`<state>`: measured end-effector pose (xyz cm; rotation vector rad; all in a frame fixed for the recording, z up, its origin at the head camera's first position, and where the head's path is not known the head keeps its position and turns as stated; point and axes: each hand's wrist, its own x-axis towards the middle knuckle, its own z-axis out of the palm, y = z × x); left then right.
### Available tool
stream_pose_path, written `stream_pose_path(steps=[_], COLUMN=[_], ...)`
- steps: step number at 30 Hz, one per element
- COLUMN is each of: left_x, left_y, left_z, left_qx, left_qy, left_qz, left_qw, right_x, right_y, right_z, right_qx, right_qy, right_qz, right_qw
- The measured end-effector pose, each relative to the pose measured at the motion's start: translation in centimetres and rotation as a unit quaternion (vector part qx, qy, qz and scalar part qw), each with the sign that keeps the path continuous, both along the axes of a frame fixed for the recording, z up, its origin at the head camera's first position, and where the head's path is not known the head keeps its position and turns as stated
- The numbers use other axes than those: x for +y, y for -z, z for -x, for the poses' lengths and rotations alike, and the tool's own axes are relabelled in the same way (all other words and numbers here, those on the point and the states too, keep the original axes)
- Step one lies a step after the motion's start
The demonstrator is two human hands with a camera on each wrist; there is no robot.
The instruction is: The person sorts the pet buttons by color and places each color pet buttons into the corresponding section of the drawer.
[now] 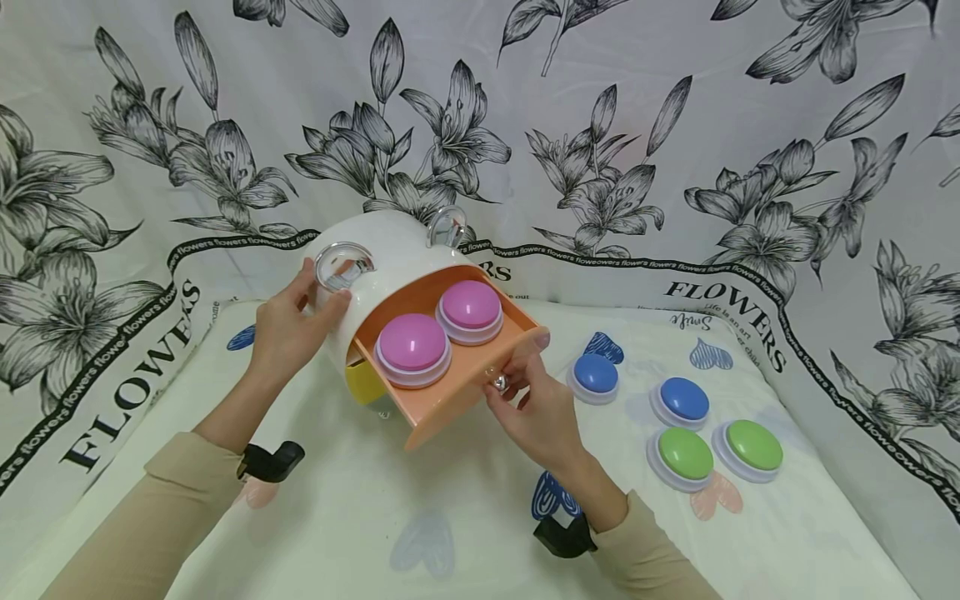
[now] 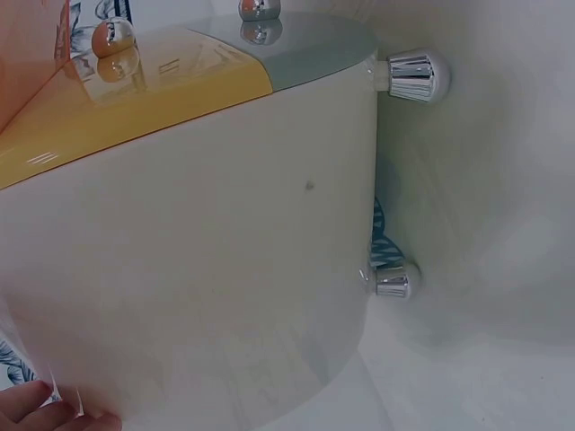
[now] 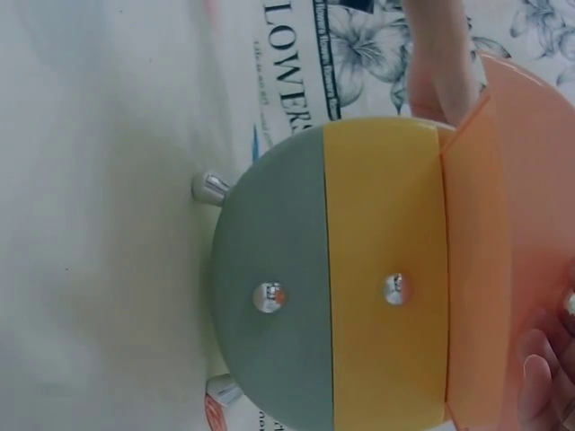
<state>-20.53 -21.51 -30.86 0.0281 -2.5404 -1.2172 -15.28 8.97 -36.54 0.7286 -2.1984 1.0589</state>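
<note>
A white rounded drawer box with ring-shaped ears stands in the middle of the head view. My left hand holds its left side at the shiny ear; in the left wrist view only some fingertips show against the white wall. With my right hand I pinch the silver knob of the orange top drawer, which is pulled out. Two pink push buttons with white bases sit inside it. Below, the yellow drawer and grey-green drawer are closed.
Right of the box, two blue push buttons and two green push buttons lie on the heart-patterned cloth. A flower-printed curtain hangs behind. Short silver feet carry the box.
</note>
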Motion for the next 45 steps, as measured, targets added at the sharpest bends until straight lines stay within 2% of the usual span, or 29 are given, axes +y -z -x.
stream_pose_path(steps=[8, 16, 23, 33, 45], left_x=[-0.1, 0.0, -0.1, -0.1, -0.1], left_y=[0.0, 0.1, 0.1, 0.0, -0.1], left_z=[-0.1, -0.2, -0.2, 0.0, 0.0], left_qx=[-0.003, -0.007, -0.011, -0.004, -0.014], left_qy=[0.001, 0.003, 0.002, 0.002, -0.002], left_qz=[0.000, 0.000, 0.001, 0.005, 0.000], left_qw=[1.0000, 1.0000, 0.9999, 1.0000, 0.9999], right_x=[-0.5, -1.0, -1.8, -3.2, -5.5], right_y=[-0.4, -0.9, -1.5, -2.1, -2.2], right_z=[0.1, 1.0, 2.0, 3.4, 5.1], right_qx=[0.003, -0.004, -0.024, -0.043, -0.111], right_qy=[0.004, 0.011, -0.006, 0.001, 0.013], right_qz=[-0.006, -0.017, 0.017, 0.031, 0.069], right_qw=[1.0000, 0.9998, 0.9995, 0.9986, 0.9914])
